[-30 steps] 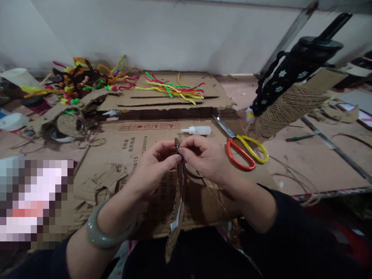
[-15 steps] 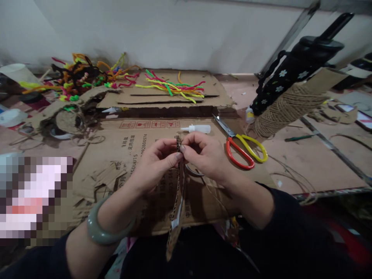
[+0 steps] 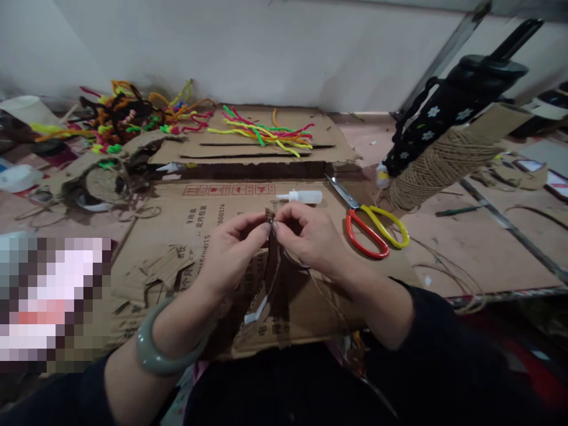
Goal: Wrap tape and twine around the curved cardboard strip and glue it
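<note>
Both hands meet at the middle of the view and pinch the top end of a long corrugated cardboard strip (image 3: 266, 278). My left hand (image 3: 233, 251), with a grey-green bangle on the wrist, grips it between thumb and fingers. My right hand (image 3: 310, 239) pinches the same end from the other side. The strip hangs down towards my lap, and a white bit of tape shows near its lower part. Under the hands lies a flattened printed cardboard box (image 3: 177, 248).
A small white glue bottle (image 3: 302, 197) lies just beyond the hands, red-and-yellow scissors (image 3: 373, 228) to their right. Coloured pipe cleaners (image 3: 266, 133) lie on cardboard at the back, more in a heap (image 3: 124, 118) back left. A twine-wrapped roll (image 3: 439, 165) leans at right.
The hands have shifted slightly while keeping their pinch. The strip's hanging lower part has swung and now spreads apart below the hands instead of hanging straight.
</note>
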Demonstrator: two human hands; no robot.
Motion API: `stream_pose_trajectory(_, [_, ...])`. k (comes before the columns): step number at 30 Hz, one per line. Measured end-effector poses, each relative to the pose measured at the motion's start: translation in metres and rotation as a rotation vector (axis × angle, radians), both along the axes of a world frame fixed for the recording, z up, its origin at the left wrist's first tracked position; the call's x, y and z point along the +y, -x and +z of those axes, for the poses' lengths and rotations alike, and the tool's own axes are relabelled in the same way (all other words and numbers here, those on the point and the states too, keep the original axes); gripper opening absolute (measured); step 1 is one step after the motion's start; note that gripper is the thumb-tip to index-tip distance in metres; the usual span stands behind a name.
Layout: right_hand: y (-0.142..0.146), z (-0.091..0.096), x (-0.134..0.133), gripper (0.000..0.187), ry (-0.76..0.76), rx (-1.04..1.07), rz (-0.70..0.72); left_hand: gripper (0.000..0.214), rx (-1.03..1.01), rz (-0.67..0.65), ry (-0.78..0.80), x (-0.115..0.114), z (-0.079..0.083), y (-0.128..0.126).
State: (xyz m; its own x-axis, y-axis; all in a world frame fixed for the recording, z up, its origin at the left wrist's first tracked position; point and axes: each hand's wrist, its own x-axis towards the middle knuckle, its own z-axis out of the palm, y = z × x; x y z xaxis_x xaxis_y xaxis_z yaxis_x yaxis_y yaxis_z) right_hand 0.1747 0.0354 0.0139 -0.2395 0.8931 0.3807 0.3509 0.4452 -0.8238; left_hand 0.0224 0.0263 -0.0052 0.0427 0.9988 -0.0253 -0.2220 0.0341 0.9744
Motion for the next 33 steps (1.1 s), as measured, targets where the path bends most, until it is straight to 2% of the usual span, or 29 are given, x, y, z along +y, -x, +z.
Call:
stream_pose_trajectory(7, [-0.0003, -0.0030, 0.0003, 0.009, -0.066, -0.038, -0.002, 0.011, 0.164, 0.079, -0.076, -0.0009, -0.0017, 0.0003])
stream_pose_trajectory(13, [0.0009, -0.0020, -0.0012, 0.009, -0.102, -0.052, -0.009, 0.011, 0.240, 0.103, -0.111, -0.0006, -0.0022, 0.0014])
stream_pose_trajectory(22, [0.0006, -0.0042, -0.0007, 0.010, -0.110, -0.052, 0.002, 0.012, 0.198, 0.084, -0.085, -0.0026, 0.0020, 0.0008])
stream_pose_trajectory(29, [0.0001, -0.0047, -0.0023, 0.012, -0.188, -0.059, 0.027, 0.015, 0.170, 0.088, -0.085, -0.0031, 0.0015, 0.0022])
stream_pose_trajectory(33, [0.0001, -0.0034, -0.0023, 0.013, -0.133, -0.033, 0.042, 0.017, 0.159, 0.048, -0.071, -0.0011, 0.0060, 0.0023])
